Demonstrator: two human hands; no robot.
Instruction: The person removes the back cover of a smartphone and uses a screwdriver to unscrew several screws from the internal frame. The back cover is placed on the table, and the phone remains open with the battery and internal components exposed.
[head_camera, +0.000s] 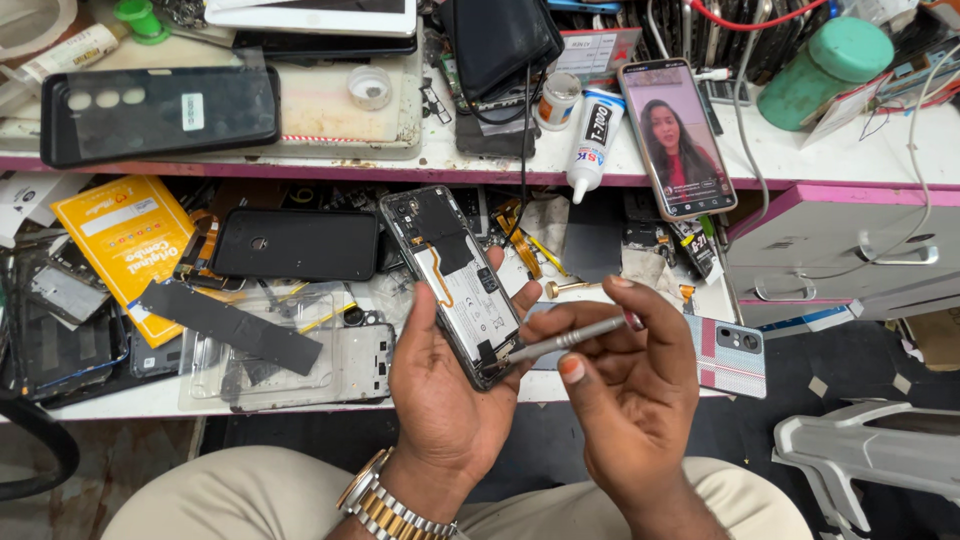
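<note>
My left hand (445, 395) holds an opened phone (452, 280) with its back cover off, so the battery and an orange flex cable show. It tilts up and to the left, above my lap. My right hand (630, 385) grips a slim grey metal screwdriver (565, 338) between thumb and fingers. The tool's tip touches the lower right corner of the phone. A metal watch (385, 505) sits on my left wrist.
A cluttered lower shelf holds a black phone cover (295, 244), a yellow box (125, 240), a clear frame (300, 360) and a patterned phone case (728, 352). On the upper bench lie a lit phone (678, 138), a glue tube (590, 140), a black phone (160, 112) and a green jar (825, 70). White drawers (850, 255) stand to the right.
</note>
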